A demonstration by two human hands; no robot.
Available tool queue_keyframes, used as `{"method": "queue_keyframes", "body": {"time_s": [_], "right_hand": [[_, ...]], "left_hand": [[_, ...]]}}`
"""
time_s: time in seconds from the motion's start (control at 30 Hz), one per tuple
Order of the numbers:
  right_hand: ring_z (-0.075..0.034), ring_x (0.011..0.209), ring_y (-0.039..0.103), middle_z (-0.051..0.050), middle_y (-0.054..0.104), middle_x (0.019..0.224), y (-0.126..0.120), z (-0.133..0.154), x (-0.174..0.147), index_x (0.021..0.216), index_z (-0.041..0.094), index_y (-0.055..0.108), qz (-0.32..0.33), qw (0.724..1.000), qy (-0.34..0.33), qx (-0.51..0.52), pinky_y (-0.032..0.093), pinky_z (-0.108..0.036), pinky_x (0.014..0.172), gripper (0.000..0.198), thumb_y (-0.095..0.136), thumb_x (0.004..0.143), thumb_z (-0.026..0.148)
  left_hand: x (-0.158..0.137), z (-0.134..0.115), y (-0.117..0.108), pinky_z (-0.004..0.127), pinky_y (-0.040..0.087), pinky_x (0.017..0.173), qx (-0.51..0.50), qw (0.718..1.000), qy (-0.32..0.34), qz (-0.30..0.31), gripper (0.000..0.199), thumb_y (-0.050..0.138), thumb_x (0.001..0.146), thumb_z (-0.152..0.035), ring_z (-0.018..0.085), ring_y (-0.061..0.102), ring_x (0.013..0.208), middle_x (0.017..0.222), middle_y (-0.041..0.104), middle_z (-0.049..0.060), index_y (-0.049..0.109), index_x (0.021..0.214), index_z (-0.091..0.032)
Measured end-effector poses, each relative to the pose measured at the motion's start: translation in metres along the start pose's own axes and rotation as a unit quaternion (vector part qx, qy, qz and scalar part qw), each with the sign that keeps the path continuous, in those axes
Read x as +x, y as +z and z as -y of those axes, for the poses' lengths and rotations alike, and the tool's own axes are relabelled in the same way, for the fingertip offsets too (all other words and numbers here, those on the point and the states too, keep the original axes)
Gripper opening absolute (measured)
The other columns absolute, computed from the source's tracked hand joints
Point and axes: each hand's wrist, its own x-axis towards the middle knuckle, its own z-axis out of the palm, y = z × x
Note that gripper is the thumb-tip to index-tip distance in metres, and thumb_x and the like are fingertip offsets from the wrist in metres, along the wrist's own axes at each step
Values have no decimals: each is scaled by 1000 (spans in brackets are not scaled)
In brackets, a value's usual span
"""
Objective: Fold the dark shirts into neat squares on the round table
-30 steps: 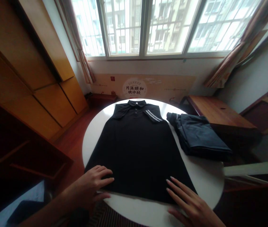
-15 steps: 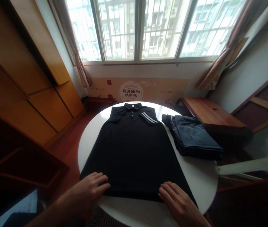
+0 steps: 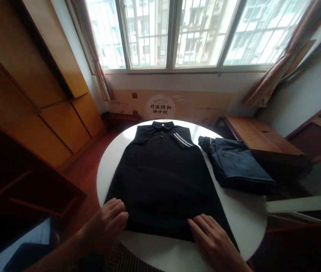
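A black short-sleeved polo shirt point(image 3: 160, 177) lies front side up on a white round table point(image 3: 251, 226), its collar toward the window and its sleeves folded in over the chest. Two white stripes cross the sleeve on the right. At the near left corner of the hem, my left hand point(image 3: 111, 217) is closed, fingers curled on the cloth. My right hand point(image 3: 213, 236) grips the hem near its right corner, its thumb mostly hidden. Beyond the shirt's right edge sits a folded dark navy garment point(image 3: 239, 162).
A wooden cabinet point(image 3: 58, 128) stands on the left. Behind the table, a banner point(image 3: 200, 102) hangs below the window point(image 3: 194, 34). A wooden bench point(image 3: 262, 132) and a pale bar point(image 3: 304, 204) are at the right. Some striped fabric point(image 3: 129, 260) shows below the table's near edge.
The view has shifted slightly, so the scene sits further right. My left hand's fingers are more curled, and faint ripples show in the lower shirt. Both hands stay at the hem.
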Motion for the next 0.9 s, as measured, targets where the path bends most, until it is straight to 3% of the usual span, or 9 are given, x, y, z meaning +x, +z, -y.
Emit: {"method": "queue_keyframes", "body": {"time_s": [0.1,0.2,0.27,0.4,0.47,0.63,0.8,0.9], "right_hand": [[-22,82,64,-9,66,87,3,-1,-8,108,16,64,0,1000,-6,-3,56,-35,74,34,40,89,3],[-24,89,64,-10,67,93,7,-3,-15,115,16,64,-7,1000,2,-21,57,-39,79,42,39,84,1],[-25,90,63,-11,66,95,8,-5,-17,120,15,62,-10,999,14,-33,57,-40,79,47,39,81,1],[-24,84,62,-11,65,92,3,-13,-14,124,14,60,-21,998,28,-48,57,-38,72,53,39,78,-1],[-23,81,61,-10,64,90,-3,-15,-13,124,15,60,-31,999,23,-39,57,-37,70,52,39,79,-1],[-22,75,59,-7,61,84,-16,-19,-16,140,16,50,-33,999,18,-3,57,-36,69,61,41,82,0],[-24,78,61,-9,62,90,-18,-31,-26,148,19,43,-13,999,34,-31,59,-39,69,83,41,68,-3],[-24,79,62,-9,63,91,-20,-36,-34,146,21,45,-15,998,43,-30,59,-37,69,78,41,72,-3]], "left_hand": [[-13,2,12,34,50,73,-5,993,-109,35,35,48,69,4,19,57,80,89,56,2,46,92,-23],[-20,4,18,34,51,75,-15,987,-161,19,40,43,65,5,19,58,81,89,56,1,45,93,-23],[-19,3,14,31,50,69,-13,986,-165,-19,35,42,69,5,18,56,75,84,54,1,44,91,-23],[-12,-4,5,28,46,63,13,990,-105,-94,26,48,82,2,16,51,66,77,50,-1,44,89,-23],[-12,-5,6,31,49,71,30,990,-111,-84,28,51,81,0,18,55,75,85,55,2,47,97,-22],[-21,8,16,38,51,79,55,984,-171,24,60,48,69,3,23,61,86,100,61,5,47,124,-23],[-28,10,4,36,49,75,79,986,-148,-12,49,46,82,-1,22,59,80,91,61,5,50,126,-22],[-31,5,-3,35,47,74,102,984,-141,-38,41,49,89,-8,20,57,76,86,59,4,51,127,-22]]}}
